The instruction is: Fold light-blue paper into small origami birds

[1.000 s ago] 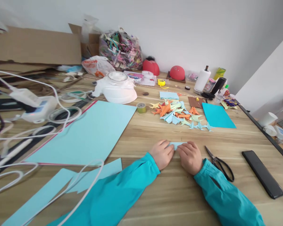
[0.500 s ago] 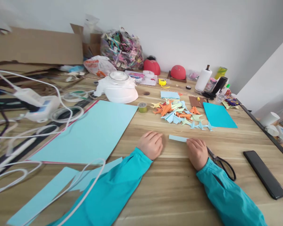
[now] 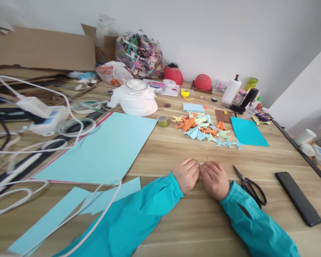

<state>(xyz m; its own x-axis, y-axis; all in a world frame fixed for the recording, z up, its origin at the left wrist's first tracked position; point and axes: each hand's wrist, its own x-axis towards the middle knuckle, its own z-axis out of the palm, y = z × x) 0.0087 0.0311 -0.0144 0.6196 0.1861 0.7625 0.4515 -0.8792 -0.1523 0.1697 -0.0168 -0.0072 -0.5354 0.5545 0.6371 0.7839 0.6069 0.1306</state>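
My left hand (image 3: 186,175) and my right hand (image 3: 214,179) meet fingertip to fingertip low over the wooden table. Between them they pinch a light blue paper strip (image 3: 201,164); only a sliver of it shows, the rest hidden under the fingers. Just right of my right hand lies a pair of black-handled scissors (image 3: 250,186), slightly apart at the blades. Beyond my hands is a pile of folded paper cranes (image 3: 200,126) in orange, blue, green and yellow. Light blue paper sheets (image 3: 104,150) and cut paper strips (image 3: 53,217) lie to the left.
A black phone (image 3: 299,198) lies at the right. Turquoise paper (image 3: 249,131) is beside the cranes, a small spool (image 3: 162,121) to their left. White cables (image 3: 111,200) loop over my left sleeve near a power strip (image 3: 49,119). A bag of scraps (image 3: 139,53) stands at the back.
My left hand has moved right and my right hand slightly left, so they now meet. The strip, earlier held by my right hand alone, is now mostly covered. The scissors are more exposed.
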